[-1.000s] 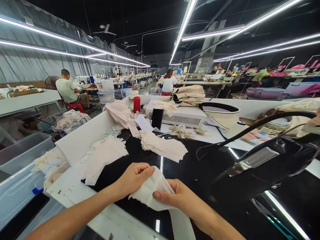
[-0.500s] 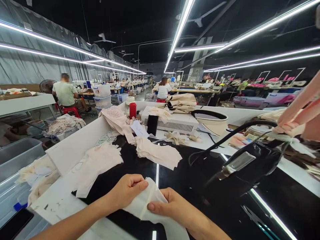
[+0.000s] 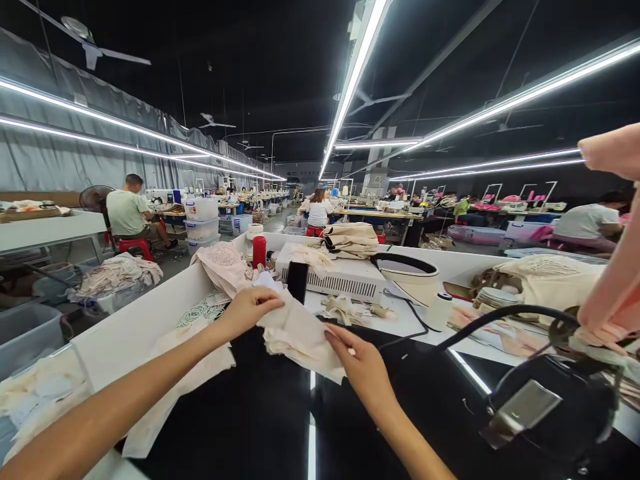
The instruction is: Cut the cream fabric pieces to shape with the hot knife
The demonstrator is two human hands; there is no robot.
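Note:
Out over the black work surface (image 3: 240,420), my left hand (image 3: 251,311) pinches the left end of a pale cream fabric piece (image 3: 305,327). My right hand (image 3: 359,360) grips its right edge between thumb and fingers. Beneath lies a stack of similar fabric pieces (image 3: 287,348), its layered edges showing. More pale cut pieces (image 3: 193,373) lie to the left, partly behind my left forearm. A black upright slab (image 3: 298,283), perhaps a phone, stands just behind the stack.
A white vented box (image 3: 345,283), a red bottle (image 3: 259,252) and a cream ring-shaped item (image 3: 413,277) stand at the back. On the right is a black device with a metal plate (image 3: 523,410) and a thick cable. A low white wall (image 3: 150,313) edges the left side.
Both hands have moved forward and up, from near my body to the fabric stack. The seamed piece held earlier cannot be clearly followed. The view has tilted upward.

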